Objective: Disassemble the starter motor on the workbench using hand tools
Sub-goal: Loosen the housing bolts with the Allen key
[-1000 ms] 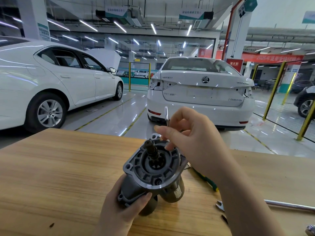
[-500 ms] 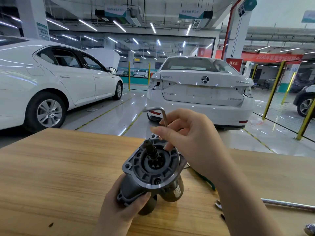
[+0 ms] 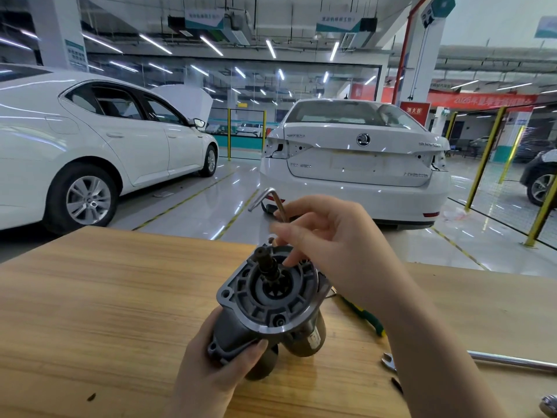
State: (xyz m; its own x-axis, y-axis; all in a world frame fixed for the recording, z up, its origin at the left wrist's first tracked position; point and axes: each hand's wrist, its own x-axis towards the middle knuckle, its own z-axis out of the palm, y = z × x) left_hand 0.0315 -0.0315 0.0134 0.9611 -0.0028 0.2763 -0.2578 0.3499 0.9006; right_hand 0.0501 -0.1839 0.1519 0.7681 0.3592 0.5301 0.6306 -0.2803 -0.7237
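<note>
Swung round: bent silver hex key [image 3: 272, 203], right hand [image 3: 328, 236] pinching.
Left hand [image 3: 211, 369] grips grey starter motor [image 3: 268, 300]; tilted key may slip.

I stood in a car repair workshop — white cars [image 3: 355, 158] parked on a glossy marked floor [image 3: 193, 203], yellow barrier posts [image 3: 485, 164], my wooden workbench [image 3: 90, 312] in front.

The grey metal starter motor [image 3: 268, 303] is held tilted above the wooden tabletop [image 3: 90, 297], pinion end up. The silver L-shaped hex key [image 3: 278, 205] is stood upright at its far flange edge.
</note>
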